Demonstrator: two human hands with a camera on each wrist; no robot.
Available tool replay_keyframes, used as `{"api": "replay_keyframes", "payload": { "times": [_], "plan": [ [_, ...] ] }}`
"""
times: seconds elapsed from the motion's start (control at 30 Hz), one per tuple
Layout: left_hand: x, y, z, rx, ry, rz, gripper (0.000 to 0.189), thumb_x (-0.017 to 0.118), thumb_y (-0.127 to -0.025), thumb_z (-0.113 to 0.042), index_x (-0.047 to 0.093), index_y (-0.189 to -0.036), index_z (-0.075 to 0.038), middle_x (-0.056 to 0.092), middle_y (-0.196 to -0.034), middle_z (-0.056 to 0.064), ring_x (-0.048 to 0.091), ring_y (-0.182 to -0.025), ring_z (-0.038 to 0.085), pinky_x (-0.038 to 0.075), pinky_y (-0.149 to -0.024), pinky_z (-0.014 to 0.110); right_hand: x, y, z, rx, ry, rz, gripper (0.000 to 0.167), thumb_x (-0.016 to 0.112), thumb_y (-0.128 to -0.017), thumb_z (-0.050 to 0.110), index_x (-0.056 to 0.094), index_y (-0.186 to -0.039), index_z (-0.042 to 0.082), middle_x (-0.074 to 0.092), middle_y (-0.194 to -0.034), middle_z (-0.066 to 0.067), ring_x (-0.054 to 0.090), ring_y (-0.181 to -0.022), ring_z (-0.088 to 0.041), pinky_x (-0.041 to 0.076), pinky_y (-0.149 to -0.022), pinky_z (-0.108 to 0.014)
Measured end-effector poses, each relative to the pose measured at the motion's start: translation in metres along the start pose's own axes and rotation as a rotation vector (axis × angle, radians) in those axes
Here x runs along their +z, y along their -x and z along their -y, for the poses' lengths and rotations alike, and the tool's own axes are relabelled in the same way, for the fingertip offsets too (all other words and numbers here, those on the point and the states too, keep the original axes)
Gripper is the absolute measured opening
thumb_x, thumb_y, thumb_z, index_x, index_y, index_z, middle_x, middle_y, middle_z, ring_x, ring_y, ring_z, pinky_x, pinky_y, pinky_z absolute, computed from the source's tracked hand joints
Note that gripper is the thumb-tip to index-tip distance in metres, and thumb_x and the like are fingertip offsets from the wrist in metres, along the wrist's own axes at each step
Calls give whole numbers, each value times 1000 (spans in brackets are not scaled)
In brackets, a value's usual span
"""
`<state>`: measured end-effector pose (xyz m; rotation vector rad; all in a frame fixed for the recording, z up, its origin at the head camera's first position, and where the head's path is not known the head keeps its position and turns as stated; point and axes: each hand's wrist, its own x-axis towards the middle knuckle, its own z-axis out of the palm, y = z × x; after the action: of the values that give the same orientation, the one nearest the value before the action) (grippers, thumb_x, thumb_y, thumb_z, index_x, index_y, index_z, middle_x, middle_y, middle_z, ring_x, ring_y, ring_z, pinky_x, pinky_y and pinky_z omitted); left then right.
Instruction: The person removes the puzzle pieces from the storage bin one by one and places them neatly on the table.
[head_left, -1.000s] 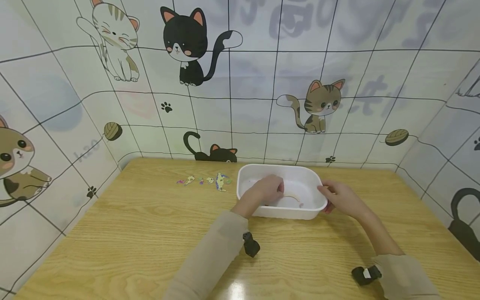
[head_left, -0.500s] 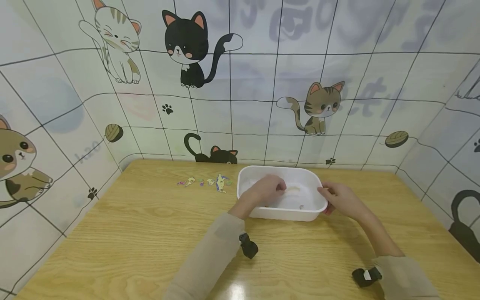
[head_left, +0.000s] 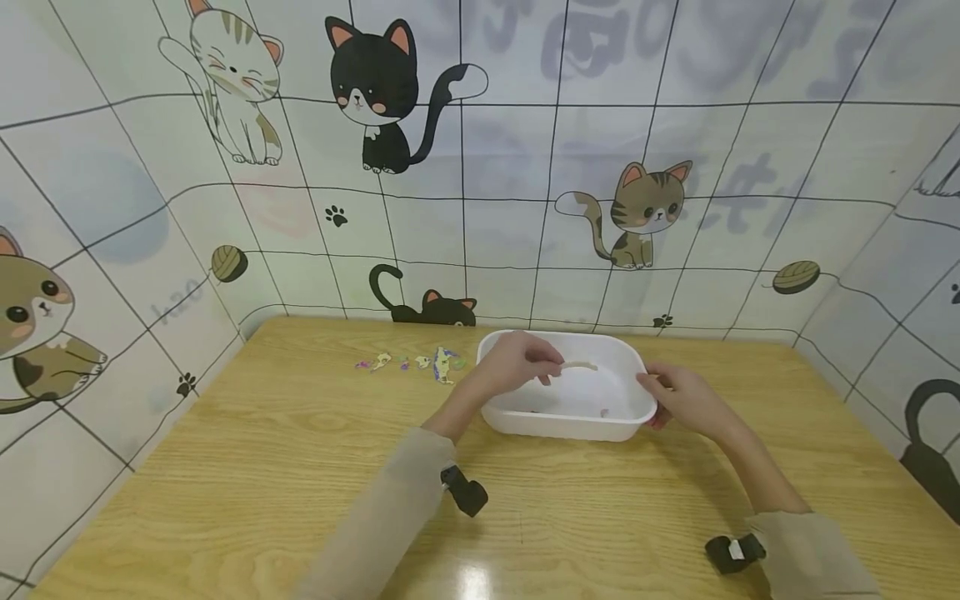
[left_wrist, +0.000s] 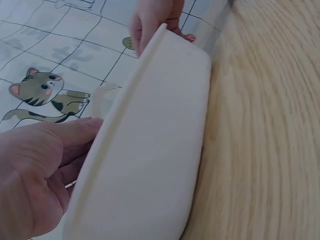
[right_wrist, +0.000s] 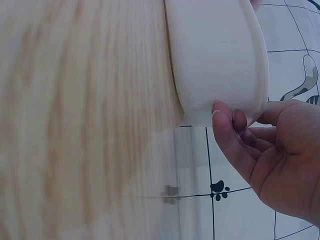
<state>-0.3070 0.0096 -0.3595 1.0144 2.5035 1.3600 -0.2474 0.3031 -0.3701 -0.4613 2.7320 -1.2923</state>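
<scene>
A white plastic tub (head_left: 573, 427) stands on the table. Above its inside, my left hand (head_left: 519, 362) pinches one end of a thin, curved, pale strip (head_left: 580, 365) between thumb and fingers. In the left wrist view the strip (left_wrist: 100, 97) arcs up from the fingertips, partly behind the tub's rim. My right hand (head_left: 682, 400) grips the tub's right end, thumb at the rim and fingers underneath on the outer wall, as the right wrist view shows of that hand (right_wrist: 270, 150). A few tiny bits, one a small pinkish piece (head_left: 603, 412), lie on the tub's floor.
Left of the tub, several small flat colourful pieces lie in a row on the wooden table (head_left: 300, 467), the largest a yellow and blue piece (head_left: 442, 365). Behind the table hangs a white sheet (head_left: 502, 242) with printed cats and grid lines.
My left hand has risen from the tub's floor and shifted slightly left, lifting the pale strip. My right hand keeps its grip on the tub, which has barely moved.
</scene>
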Motion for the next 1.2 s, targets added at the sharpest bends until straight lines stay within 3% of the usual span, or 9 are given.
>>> {"api": "replay_keyframes", "payload": {
  "times": [0.37,0.73,0.83,0.97,1.2],
  "plan": [
    [-34,31,7,30,181,-47,12,74,-92,-8,77,-102,-4,75,-94,3,70,-83,16,57,-80,35,-1,1,0,18,25,-5,39,46,-109,17,51,-127,-16,65,-78,-12,66,-62,-23,59,-57,-37],
    [-64,61,16,52,124,-154,7,77,-90,-12,78,-97,-8,75,-94,0,68,-87,17,56,-77,40,0,2,1,9,26,-9,37,48,-109,20,54,-123,-14,64,-76,-10,66,-61,-24,59,-57,-37],
    [-73,69,20,34,159,-192,10,78,-89,-9,77,-97,-4,75,-92,4,68,-83,21,57,-76,46,1,2,2,10,24,-10,37,47,-109,19,53,-123,-14,64,-77,-10,66,-61,-24,59,-57,-37],
    [-85,81,31,-17,214,-217,16,77,-90,-10,75,-103,0,74,-96,7,69,-89,31,58,-79,43,1,2,3,13,27,-9,37,47,-109,18,53,-125,-15,64,-77,-10,66,-61,-24,59,-57,-36],
    [-104,102,43,-86,223,-220,22,74,-94,-13,73,-112,0,74,-103,9,67,-89,26,54,-74,29,2,1,4,14,16,-9,38,46,-109,17,51,-127,-15,65,-78,-10,66,-62,-24,59,-57,-37]
  ]
}}
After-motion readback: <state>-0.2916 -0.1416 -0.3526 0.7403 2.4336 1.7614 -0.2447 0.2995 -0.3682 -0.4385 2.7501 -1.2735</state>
